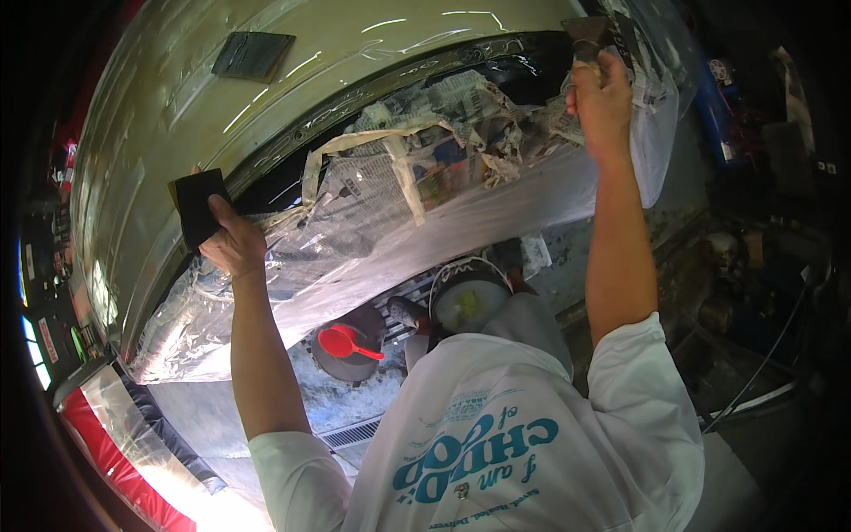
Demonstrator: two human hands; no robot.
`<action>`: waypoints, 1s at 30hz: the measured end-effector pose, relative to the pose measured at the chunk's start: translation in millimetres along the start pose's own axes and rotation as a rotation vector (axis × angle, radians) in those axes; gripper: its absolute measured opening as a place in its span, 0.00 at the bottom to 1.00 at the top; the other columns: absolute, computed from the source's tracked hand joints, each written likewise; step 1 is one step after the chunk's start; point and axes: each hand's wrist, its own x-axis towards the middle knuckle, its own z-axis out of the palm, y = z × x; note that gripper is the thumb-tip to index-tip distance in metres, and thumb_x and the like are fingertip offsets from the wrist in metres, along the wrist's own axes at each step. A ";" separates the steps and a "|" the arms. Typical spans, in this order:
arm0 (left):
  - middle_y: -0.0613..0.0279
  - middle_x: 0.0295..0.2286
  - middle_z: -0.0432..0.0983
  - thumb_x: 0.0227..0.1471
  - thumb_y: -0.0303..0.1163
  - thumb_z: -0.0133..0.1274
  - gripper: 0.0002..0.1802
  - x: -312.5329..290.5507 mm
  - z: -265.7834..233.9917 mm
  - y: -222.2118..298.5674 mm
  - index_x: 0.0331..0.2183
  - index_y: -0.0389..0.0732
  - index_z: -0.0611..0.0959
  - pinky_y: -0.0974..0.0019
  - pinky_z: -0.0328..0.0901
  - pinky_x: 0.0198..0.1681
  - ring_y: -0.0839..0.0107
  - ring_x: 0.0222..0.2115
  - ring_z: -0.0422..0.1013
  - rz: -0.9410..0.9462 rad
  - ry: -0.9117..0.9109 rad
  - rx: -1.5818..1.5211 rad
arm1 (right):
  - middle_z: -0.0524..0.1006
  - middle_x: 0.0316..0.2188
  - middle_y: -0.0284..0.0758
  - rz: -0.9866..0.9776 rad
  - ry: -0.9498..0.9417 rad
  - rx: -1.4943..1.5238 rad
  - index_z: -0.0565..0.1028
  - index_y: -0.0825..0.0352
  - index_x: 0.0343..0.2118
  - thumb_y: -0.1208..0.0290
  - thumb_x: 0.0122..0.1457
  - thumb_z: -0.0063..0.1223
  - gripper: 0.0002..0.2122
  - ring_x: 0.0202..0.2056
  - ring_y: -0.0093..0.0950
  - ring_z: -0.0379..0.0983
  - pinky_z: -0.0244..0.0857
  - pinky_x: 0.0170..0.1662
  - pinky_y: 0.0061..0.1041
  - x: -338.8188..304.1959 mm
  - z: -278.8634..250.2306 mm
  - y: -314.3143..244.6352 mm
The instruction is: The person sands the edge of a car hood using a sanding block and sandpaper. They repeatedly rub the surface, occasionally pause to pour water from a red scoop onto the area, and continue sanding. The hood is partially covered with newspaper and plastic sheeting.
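My left hand (234, 241) is closed on a flat black piece of sandpaper (202, 206) with a tan edge, its thumb across the dark face. It is at the lower edge of a wet, shiny olive-coloured vehicle panel (164, 124). Farther right, my right hand (605, 115) grips a putty knife (589, 40) by its handle, with the wide dark blade pointing away from me near the panel's right end. Another dark rectangular piece (253, 56), which looks like sandpaper, lies on the panel at the upper left.
Newspaper (381, 182), tape and clear plastic sheeting (541, 191) cover the opening below the panel. On the floor, a red dipper (341, 341) rests on a grey bucket (359, 365). Beside it stands a bucket of cloudy liquid (468, 306). A cable (762, 363) hangs at right.
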 end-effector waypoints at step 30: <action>0.47 0.52 0.75 0.66 0.37 0.40 0.24 -4.0 -3.1 -1.5 0.56 0.34 0.75 0.59 0.65 0.53 0.55 0.49 0.73 -0.144 -0.082 0.104 | 0.80 0.27 0.40 0.161 0.119 0.059 0.73 0.70 0.36 0.59 0.65 0.49 0.15 0.24 0.30 0.76 0.70 0.30 0.32 -1.4 -4.2 -6.0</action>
